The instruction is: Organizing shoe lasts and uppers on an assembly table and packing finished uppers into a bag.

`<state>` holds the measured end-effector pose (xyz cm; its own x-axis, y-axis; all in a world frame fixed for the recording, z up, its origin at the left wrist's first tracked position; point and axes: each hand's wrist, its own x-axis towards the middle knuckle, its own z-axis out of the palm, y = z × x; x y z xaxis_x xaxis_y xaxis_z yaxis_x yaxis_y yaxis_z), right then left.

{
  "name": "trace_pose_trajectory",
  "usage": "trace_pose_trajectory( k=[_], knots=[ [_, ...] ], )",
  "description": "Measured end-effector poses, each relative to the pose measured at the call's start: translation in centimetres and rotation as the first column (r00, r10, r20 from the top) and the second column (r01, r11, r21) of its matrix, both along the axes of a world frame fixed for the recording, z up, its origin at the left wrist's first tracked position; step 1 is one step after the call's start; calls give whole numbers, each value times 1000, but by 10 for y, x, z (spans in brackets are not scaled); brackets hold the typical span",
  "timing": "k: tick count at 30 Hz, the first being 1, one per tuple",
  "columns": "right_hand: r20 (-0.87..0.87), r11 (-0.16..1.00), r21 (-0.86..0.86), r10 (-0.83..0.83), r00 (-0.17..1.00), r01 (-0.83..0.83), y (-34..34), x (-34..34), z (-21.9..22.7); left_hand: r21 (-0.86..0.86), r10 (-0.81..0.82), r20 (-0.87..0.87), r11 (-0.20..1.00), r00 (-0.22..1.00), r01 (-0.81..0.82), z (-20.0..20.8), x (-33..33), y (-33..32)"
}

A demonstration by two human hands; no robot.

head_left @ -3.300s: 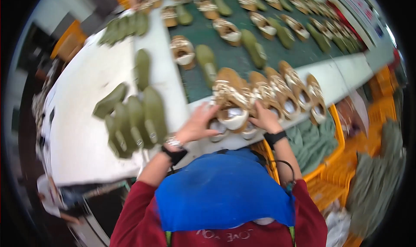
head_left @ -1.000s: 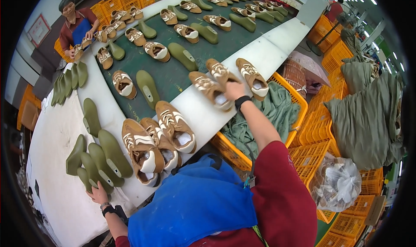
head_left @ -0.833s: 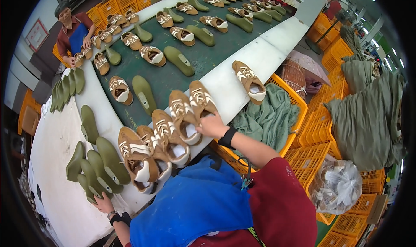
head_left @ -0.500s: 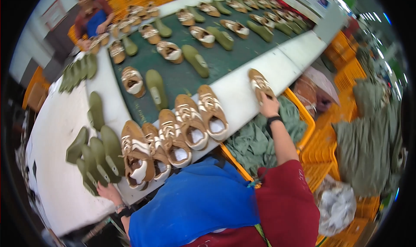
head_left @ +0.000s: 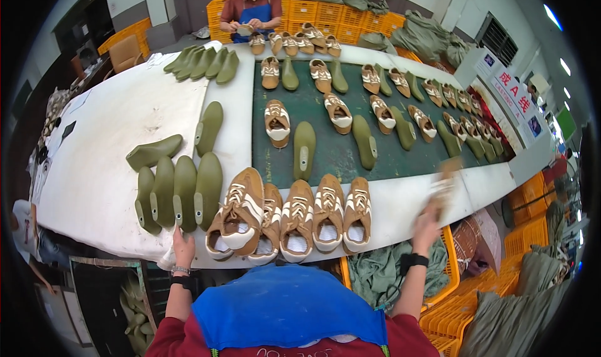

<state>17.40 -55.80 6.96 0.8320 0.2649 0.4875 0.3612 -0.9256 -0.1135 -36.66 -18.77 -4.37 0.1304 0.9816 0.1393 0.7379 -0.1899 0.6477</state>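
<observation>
My right hand (head_left: 427, 224) grips a brown sneaker (head_left: 446, 185) with pale stripes, blurred by motion, above the white table border. At the near table edge my left hand (head_left: 183, 247) has its fingers at the near end of a green shoe last (head_left: 184, 191); part of the grip is hidden. That last lies in a row with several others, and one more last (head_left: 153, 152) rests crosswise behind them. Between my hands stands a row of brown laced sneakers (head_left: 297, 219), heels toward me, the leftmost ones overlapping.
A green belt (head_left: 282, 167) carries sneakers alternating with lasts. Across the table a person (head_left: 255, 12) in a blue apron holds something small. Orange crates (head_left: 447, 319) stand at right; one basket (head_left: 452, 263) of green cloth sits by my right forearm. More lasts (head_left: 210, 64) lie far left.
The view has swung, so the table looks more level. My right hand has carried its sneaker farther right along the border. My left hand stays by the green lasts.
</observation>
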Motion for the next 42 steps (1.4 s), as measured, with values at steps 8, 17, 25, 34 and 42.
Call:
trace_pose_trajectory(
  k=[8,17,25,34,42],
  knots=[
    [-617,860,-184,276,737,-476,39,11,-32,293,-69,80,955,994,42,49,-55,64],
    [-506,555,341,788,349,-758,193,-193,57,-7,278,-457,949,845,-316,-30,-197,174],
    [-514,452,153,796,320,-879,224,-306,19,-74,-21,-887,992,462,-98,-52,-213,191],
    [-545,562,163,737,401,-811,224,-317,27,-7,207,-557,967,804,-254,-12,-82,152],
    [-504,388,146,821,269,-910,260,-326,19,8,109,-571,992,814,-126,-11,-27,157]
  ],
)
